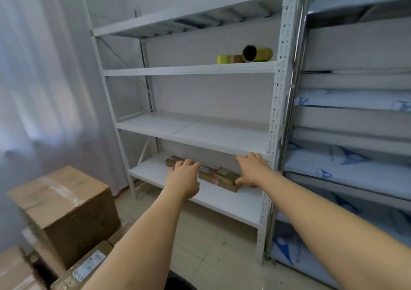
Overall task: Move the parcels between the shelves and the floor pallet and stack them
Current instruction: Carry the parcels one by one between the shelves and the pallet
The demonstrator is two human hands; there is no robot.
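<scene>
A long, flat brown parcel [216, 175] lies on the lowest board of the white metal shelf rack [222, 203]. My left hand [184, 176] reaches over its left part, fingers spread and lying on top of it. At the parcel's right end my right hand [251, 170] has its thumb against the end face, while its fingers stretch toward the back of the shelf. Both arms are stretched forward and down. Stacked brown cardboard boxes [64, 209] stand at the lower left, one with a white label [89, 265].
Rolls of yellow and brown tape [246, 56] sit on the second shelf from the top. A second rack [347, 169] at the right holds flat white-and-blue packs. A pale curtain [44, 89] hangs at the left. Tiled floor [213, 252] lies below the rack.
</scene>
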